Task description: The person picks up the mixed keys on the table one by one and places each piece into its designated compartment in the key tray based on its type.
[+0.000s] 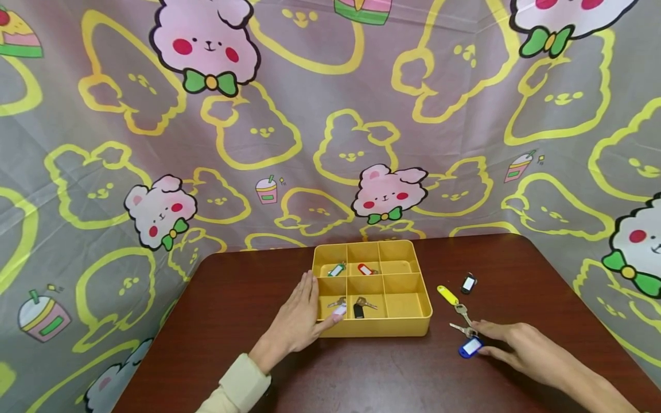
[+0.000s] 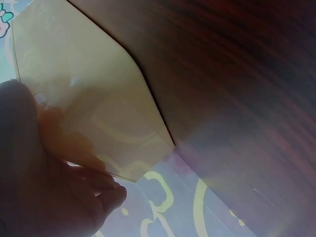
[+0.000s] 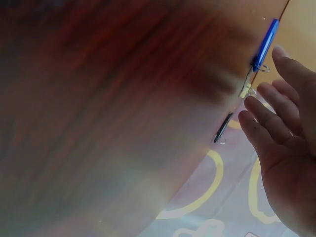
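Observation:
A yellow divided box (image 1: 372, 327) stands on the table. My left hand (image 1: 291, 315) lies along its left wall with fingers extended, the thumb at the front rim. Inside, a green key tag (image 1: 337, 269) and a red key tag (image 1: 365, 269) occupy back-left and back-middle compartments; a white key tag (image 1: 339, 310) and a black key tag (image 1: 358, 311) with keys are in the front ones. To the right, my right hand (image 1: 521, 347) reaches beside a blue key tag (image 1: 470, 347) with its key, fingers spread loosely, nothing held. A yellow key tag (image 1: 447, 295) with a key lies just beyond.
Another black key tag (image 1: 468, 283) lies on the dark wooden table (image 1: 387, 373), right of the box. A patterned cloth (image 1: 320, 143) with cartoon bears hangs behind and along both sides of the table. The back-right and front-right compartments show bare yellow floors.

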### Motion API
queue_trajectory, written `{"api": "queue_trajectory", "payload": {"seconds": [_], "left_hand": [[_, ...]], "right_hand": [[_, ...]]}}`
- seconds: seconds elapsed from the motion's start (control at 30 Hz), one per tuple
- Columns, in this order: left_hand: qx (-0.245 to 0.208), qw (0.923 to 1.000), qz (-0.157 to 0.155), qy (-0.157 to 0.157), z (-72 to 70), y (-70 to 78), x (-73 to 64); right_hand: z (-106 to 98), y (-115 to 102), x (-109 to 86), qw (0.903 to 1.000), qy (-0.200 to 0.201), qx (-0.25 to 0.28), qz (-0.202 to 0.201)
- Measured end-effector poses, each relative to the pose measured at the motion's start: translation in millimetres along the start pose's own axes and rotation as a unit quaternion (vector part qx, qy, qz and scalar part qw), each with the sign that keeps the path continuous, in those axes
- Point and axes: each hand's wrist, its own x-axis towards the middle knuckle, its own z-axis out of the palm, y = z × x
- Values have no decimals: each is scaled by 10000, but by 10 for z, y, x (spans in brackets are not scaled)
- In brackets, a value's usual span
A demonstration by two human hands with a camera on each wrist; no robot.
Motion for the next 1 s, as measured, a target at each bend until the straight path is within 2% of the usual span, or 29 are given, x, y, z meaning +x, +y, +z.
{"api": "queue_trajectory", "payload": {"seconds": [0.3, 0.67, 1.0], "left_hand": [[-15, 10000, 44, 15, 0, -2, -8], [198, 9998, 24, 16, -28, 11, -9], [283, 9996, 36, 84, 5, 12, -3]], "right_hand": [[22, 9, 28, 9999, -55, -52, -142], [54, 81, 66, 9989, -143, 161, -411], [22, 42, 120, 9991, -229, -41, -352]]}}
